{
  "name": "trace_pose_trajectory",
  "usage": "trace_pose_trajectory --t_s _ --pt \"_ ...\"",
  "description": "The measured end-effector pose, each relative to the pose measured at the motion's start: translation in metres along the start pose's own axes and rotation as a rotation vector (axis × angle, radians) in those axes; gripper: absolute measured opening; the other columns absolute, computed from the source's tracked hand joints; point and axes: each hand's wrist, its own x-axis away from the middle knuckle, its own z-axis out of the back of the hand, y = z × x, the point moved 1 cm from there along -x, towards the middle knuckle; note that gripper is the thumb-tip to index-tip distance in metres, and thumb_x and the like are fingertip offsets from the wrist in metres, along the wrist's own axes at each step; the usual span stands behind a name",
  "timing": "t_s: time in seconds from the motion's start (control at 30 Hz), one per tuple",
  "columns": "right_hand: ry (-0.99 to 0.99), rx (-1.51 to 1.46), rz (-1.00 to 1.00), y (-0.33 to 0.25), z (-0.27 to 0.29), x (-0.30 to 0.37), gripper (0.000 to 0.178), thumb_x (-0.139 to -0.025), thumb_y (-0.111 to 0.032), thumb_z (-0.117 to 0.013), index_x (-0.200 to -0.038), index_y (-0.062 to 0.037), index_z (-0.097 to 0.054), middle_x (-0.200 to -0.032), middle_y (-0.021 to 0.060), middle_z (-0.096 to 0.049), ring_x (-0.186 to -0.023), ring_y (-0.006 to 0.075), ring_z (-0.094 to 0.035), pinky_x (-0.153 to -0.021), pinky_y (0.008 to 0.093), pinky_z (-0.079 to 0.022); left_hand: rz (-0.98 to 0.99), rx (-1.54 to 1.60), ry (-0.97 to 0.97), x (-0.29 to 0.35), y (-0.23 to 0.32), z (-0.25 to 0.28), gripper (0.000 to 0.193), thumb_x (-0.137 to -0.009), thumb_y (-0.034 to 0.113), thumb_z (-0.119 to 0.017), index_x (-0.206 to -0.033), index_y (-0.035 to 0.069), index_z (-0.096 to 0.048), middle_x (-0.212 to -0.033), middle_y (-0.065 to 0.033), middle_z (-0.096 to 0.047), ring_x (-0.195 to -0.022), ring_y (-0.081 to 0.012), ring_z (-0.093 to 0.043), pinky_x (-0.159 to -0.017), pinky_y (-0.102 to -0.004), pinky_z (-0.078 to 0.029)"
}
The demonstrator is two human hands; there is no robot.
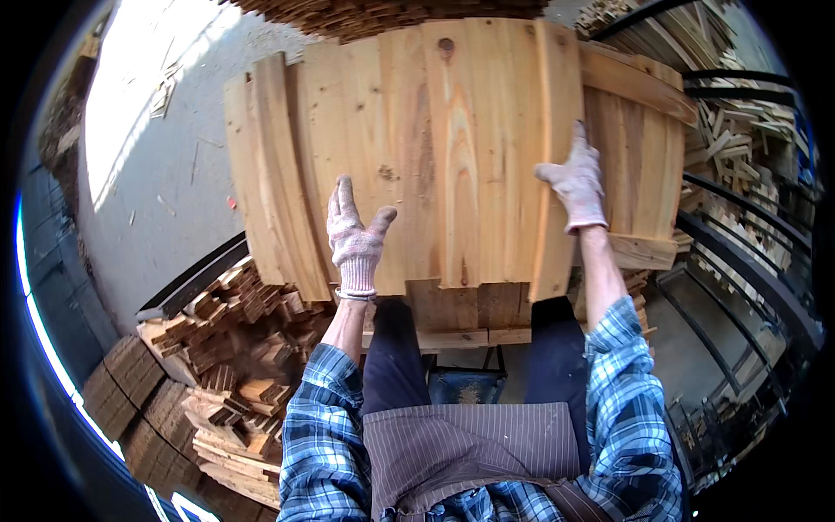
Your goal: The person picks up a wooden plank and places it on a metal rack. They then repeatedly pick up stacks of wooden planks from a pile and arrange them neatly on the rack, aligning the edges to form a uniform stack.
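Gloved hands over a row of pale wooden boards laid side by side.

The left hand (355, 237) hovers with fingers spread apart, gripping nothing, just above the near end of the boards (435, 148). The right hand (577, 183) lies flat with fingers together against one long plank (557, 157) that sits raised on the row's right side, pressing rather than clamping it. Left of and below the left hand lie heaps of short offcuts (235, 383); right of the right hand stand dark metal rails (748, 261). That raised plank looks only loosely seated, so under an uneven push it could slide off the near edge towards the person's legs.
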Motion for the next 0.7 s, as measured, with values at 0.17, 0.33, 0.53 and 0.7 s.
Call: trace_pose_trajectory --t_s 0.17,0.33,0.53,0.7 --pt "0.038 0.019 0.069 0.071 0.026 -0.028 0.088 -0.072 -0.024 -0.078 -0.147 -0.0165 -0.032 -0.130 0.0259 -0.045 -0.116 0.0383 -0.051 -0.098 0.0410 -0.045 0.512 -0.285 0.053 -0.036 -0.104 0.074 0.112 -0.065 0.058 -0.078 -0.146 0.002 -0.026 -0.141 -0.0294 -0.039 -0.128 -0.0415 -0.042 -0.104 -0.0420 -0.042" --pt "0.011 0.116 0.240 0.068 -0.002 -0.028 0.067 -0.085 -0.024 -0.065 -0.145 -0.0120 -0.037 -0.131 0.0245 -0.049 -0.120 0.0374 -0.050 -0.102 0.0413 -0.041 0.592 -0.505 -0.037 -0.056 -0.078 0.049 0.110 -0.059 0.048 -0.086 -0.141 -0.001 -0.030 -0.124 -0.0263 -0.053 -0.111 -0.0389 -0.056 -0.089 -0.0451 -0.051" --pt "-0.487 -0.677 0.210 -0.017 -0.001 0.028 0.077 -0.082 -0.041 -0.071 -0.143 -0.0081 -0.037 -0.111 0.0226 -0.063 -0.075 0.0180 -0.063 -0.061 0.0214 -0.047 0.603 0.497 0.092 -0.017 -0.098 0.053 0.089 -0.070 0.030 -0.083 -0.137 0.000 -0.035 -0.102 -0.0164 -0.061 -0.083 -0.0270 -0.063 -0.071 -0.0388 -0.055" --pt "-0.935 -0.483 0.578 -0.127 -0.054 0.181 0.107 -0.069 -0.040 -0.081 -0.152 -0.0153 -0.016 -0.143 0.0253 -0.039 -0.127 0.0340 -0.046 -0.103 0.0428 -0.043 0.626 1.626 0.180 0.059 0.024 0.031 0.072 -0.084 0.024 -0.071 -0.142 0.012 -0.030 -0.100 -0.0135 -0.059 -0.084 -0.0216 -0.063 -0.077 -0.0331 -0.059"
